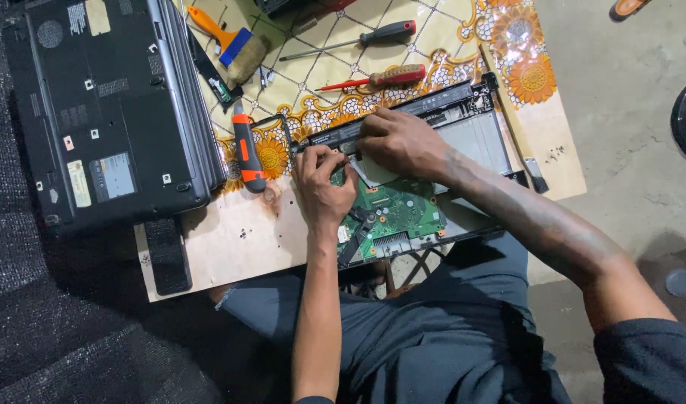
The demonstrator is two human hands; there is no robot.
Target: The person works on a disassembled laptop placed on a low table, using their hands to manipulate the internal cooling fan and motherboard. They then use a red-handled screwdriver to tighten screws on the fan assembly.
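A stack of closed laptops (111, 112) is lying bottom-up far to the left of the opened laptop base (418, 172), well apart from it. Between the stack and the base, an orange-and-black screwdriver (247, 153) is lying on the wooden board (230, 239), just left of the base's near corner. Above it, further from the person, an orange-handled brush (230, 45) is resting on the patterned cloth (447, 45).

The left hand (324, 187) is pressing down on the left end of the base, its fingers curled over the edge near the green circuit board (399, 213); they are closing narrowly on something small, though I cannot tell what. The right hand (399, 142) is lying just beside it, touching the black strip along the base's far edge, fingers bent and pinching at that strip; whether it is actually gripping anything I cannot tell. The circuit board is showing just below both hands.

Beyond the base, a red-handled screwdriver (380, 77) and a black-handled screwdriver (358, 39) are lying on the cloth.
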